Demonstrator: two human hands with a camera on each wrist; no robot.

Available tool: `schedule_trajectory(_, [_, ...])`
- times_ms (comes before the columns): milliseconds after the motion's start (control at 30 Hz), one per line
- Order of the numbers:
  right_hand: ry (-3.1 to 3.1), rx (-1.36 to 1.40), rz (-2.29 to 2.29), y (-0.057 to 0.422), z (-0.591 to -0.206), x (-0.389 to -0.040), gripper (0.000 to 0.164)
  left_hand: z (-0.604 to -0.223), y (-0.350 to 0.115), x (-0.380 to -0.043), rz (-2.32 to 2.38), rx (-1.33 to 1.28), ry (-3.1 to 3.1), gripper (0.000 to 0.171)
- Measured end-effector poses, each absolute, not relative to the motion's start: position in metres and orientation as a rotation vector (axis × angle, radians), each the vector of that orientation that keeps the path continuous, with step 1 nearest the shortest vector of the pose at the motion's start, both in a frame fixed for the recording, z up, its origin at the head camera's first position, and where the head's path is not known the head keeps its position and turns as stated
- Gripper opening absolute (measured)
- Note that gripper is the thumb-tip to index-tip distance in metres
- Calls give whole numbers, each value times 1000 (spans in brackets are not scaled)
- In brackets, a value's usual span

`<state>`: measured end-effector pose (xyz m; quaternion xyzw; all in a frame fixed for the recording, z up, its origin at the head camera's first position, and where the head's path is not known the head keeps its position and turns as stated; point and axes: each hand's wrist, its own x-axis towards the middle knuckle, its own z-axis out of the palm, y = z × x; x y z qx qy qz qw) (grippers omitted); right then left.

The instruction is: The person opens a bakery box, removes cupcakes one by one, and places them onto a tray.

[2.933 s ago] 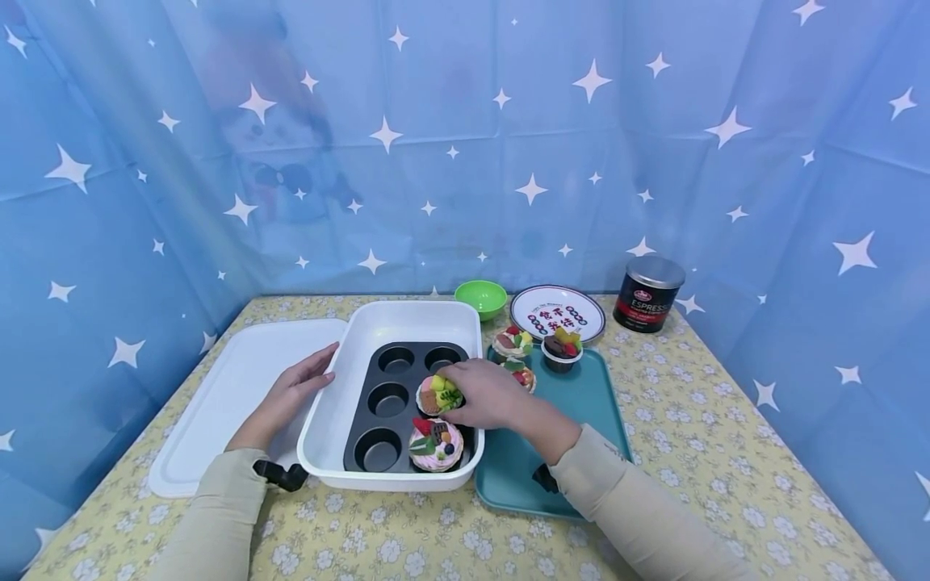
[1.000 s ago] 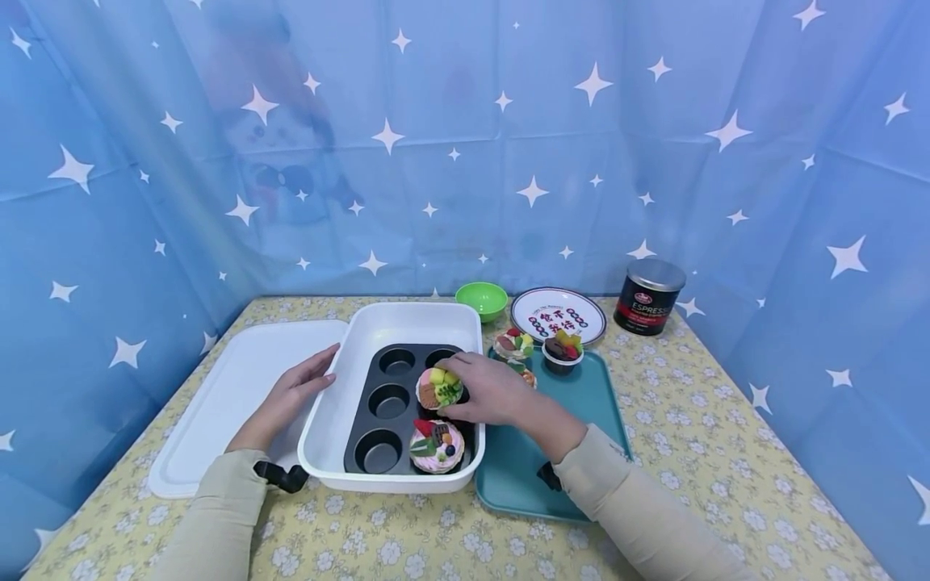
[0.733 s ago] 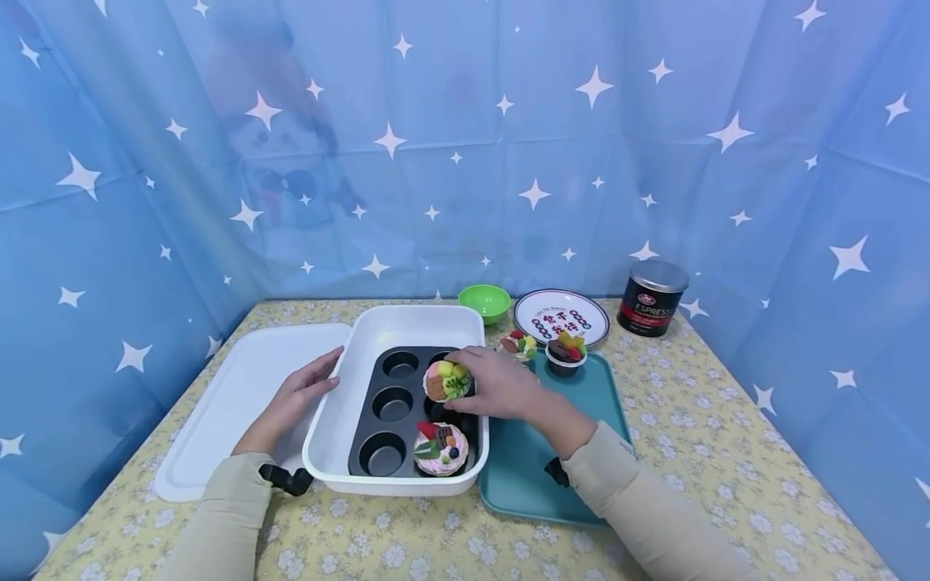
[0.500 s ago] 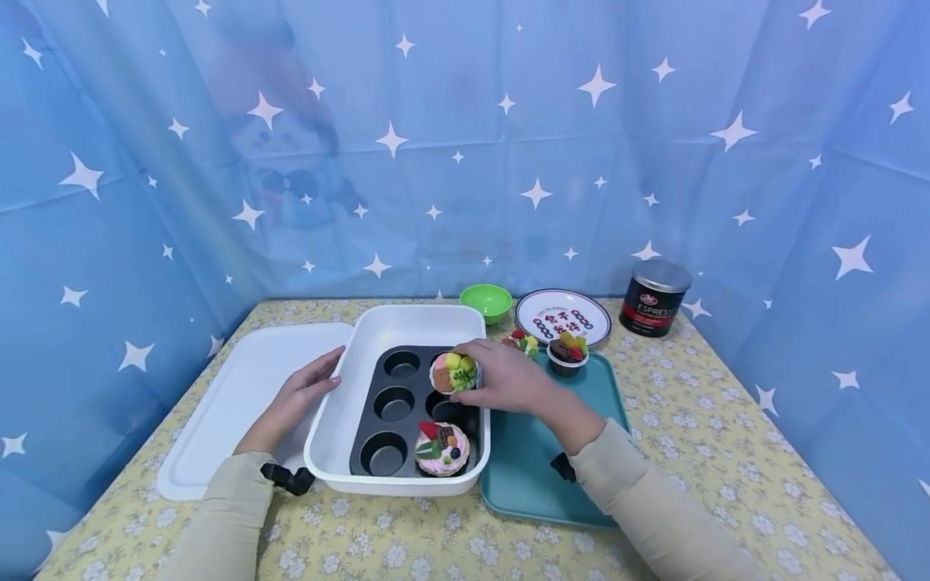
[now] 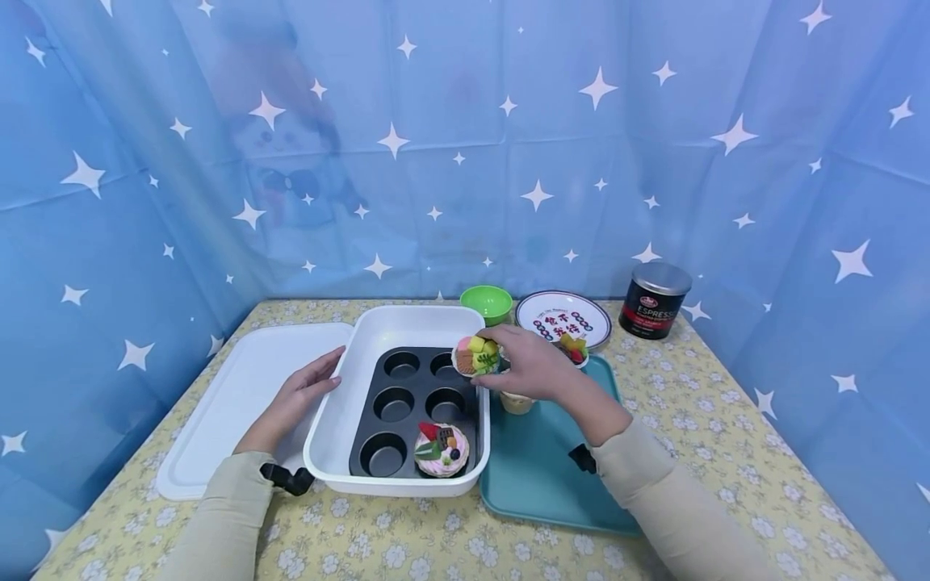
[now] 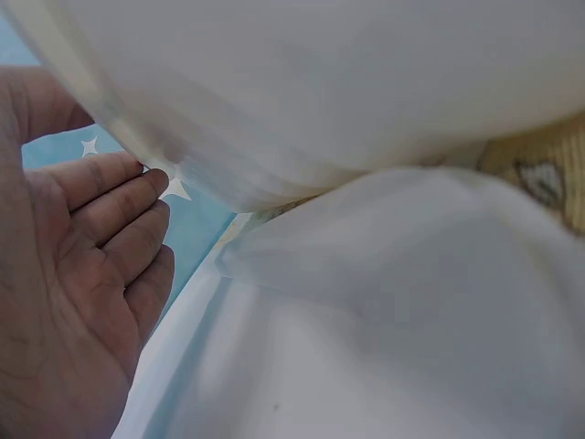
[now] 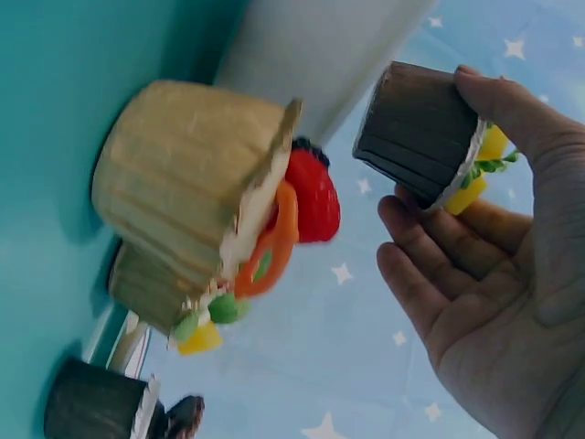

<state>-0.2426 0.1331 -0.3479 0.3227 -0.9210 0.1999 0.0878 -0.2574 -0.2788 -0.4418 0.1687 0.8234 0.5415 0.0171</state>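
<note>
My right hand (image 5: 534,361) pinches a toy cupcake (image 5: 476,357) topped with yellow and green pieces. The cupcake's dark cup shows between thumb and fingers in the right wrist view, held up off the tray. It is over the right rim of a white bin (image 5: 314,432). Inside the bin lies a dark muffin tin (image 5: 374,407), with a pink-frosted cupcake (image 5: 441,449) in its front right cup. My left hand (image 5: 294,399) touches the bin's left wall with straight fingers. Under my right hand, a tan-cupped cupcake (image 7: 187,169) stands on a teal tray (image 5: 548,484).
A white lid (image 5: 218,411) lies left of the bin. On the teal tray's far end are more cupcakes, including a dark-cupped one (image 5: 574,349) partly behind my hand. Behind stand a green bowl (image 5: 487,303), a patterned plate (image 5: 559,311) and an espresso can (image 5: 654,300).
My right hand has lifted the cupcake out of the tin's middle right cup and moved it up and to the right, over the bin's rim. My left hand has stayed at the bin's wall.
</note>
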Motion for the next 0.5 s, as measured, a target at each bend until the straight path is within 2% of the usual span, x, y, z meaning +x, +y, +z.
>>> schedule_trajectory(300, [-2753, 845, 633, 157, -343, -241, 65, -442, -279, -256, 1676, 516, 2561, 58])
schedule_trajectory(500, [-2743, 798, 666, 179, -341, -240, 69, -442, -279, -256, 1675, 502, 2562, 58])
